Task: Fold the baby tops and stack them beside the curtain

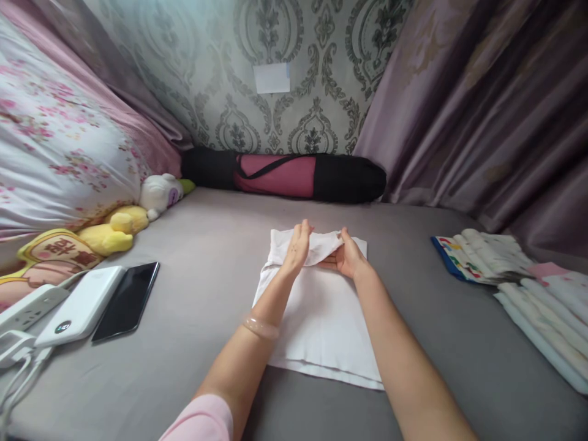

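A white cloth [326, 318] lies flat on the grey sheet in front of me, in more than one layer at its near edge. Its far part is lifted and turned over between my hands. My left hand [298, 245] rests on edge against the raised fabric, fingers stretched and close together. On the right, my right hand [346, 254] has the cloth's edge between its thumb, on top, and its fingers, which reach under the fabric. A pale bracelet is on my left wrist.
A black and pink roll bag [275, 174] lies by the wall. At left are a phone [126, 301], a white power bank [82, 305], a power strip [32, 309] and plush toys [108, 233]. Folded cloths [491, 254] lie at right on the grey sheet [197, 257].
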`<control>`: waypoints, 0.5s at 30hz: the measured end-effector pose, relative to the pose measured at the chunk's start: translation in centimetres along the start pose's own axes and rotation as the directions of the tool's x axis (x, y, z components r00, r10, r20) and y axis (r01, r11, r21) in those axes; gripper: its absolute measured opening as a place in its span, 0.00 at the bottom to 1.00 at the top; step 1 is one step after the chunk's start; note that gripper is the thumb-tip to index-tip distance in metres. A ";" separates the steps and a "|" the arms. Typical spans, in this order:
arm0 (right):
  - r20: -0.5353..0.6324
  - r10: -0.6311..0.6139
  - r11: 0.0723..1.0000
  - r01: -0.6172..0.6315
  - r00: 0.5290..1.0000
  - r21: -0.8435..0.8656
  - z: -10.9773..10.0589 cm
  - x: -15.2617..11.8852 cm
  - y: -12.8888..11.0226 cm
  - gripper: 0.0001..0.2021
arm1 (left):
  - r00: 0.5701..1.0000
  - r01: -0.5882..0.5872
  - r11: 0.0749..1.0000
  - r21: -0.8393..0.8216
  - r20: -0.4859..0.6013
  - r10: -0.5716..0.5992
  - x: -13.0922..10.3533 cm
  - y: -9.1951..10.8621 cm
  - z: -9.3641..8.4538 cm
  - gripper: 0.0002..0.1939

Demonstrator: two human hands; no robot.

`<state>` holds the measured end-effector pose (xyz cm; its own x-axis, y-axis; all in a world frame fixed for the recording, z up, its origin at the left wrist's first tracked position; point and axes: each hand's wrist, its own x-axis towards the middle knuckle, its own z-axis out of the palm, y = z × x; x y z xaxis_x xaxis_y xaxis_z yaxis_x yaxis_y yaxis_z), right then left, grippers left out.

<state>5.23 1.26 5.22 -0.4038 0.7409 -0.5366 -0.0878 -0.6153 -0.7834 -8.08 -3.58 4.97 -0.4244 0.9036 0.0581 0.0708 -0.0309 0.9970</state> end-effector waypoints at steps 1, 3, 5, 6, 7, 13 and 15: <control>-0.030 -0.019 1.000 0.019 0.999 -0.007 0.0 0.0 0.0 0.33 | 0.999 -0.007 0.999 0.045 -0.048 0.009 0.4 -0.1 -0.7 0.16; -0.121 -0.069 0.997 0.065 0.990 -0.040 0.0 0.0 0.1 0.22 | 0.985 0.002 0.981 0.193 -0.170 0.032 1.2 -0.4 -2.5 0.11; -0.217 -0.130 0.989 0.112 0.967 -0.096 0.0 -0.1 0.3 0.11 | 0.963 0.046 0.936 0.349 -0.265 0.051 1.6 -0.6 -4.3 0.11; -0.254 -0.168 0.982 0.139 0.953 -0.129 -0.1 -0.1 0.4 0.07 | 0.955 0.082 0.909 0.408 -0.294 0.046 1.7 -0.7 -5.1 0.11; -0.277 -0.208 0.972 0.167 0.938 -0.165 -0.1 -0.1 0.5 0.05 | 0.951 0.117 0.884 0.452 -0.308 0.031 1.8 -0.9 -5.7 0.12; -0.304 -0.384 0.881 0.248 0.872 -0.402 -1.7 0.7 0.7 0.11 | 0.979 0.139 0.809 0.571 -0.203 -0.025 1.7 -2.6 -7.0 0.27; -0.332 -0.433 0.835 0.234 0.838 -0.498 -2.5 1.2 0.7 0.12 | 0.990 0.099 0.778 0.620 -0.139 -0.015 1.6 -3.1 -6.8 0.30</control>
<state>6.96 2.37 3.24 0.0019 0.9767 -0.2144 0.2860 -0.2060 -0.9358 -15.10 -4.95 2.35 -0.5471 0.8356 0.0497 0.5729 0.3305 0.7500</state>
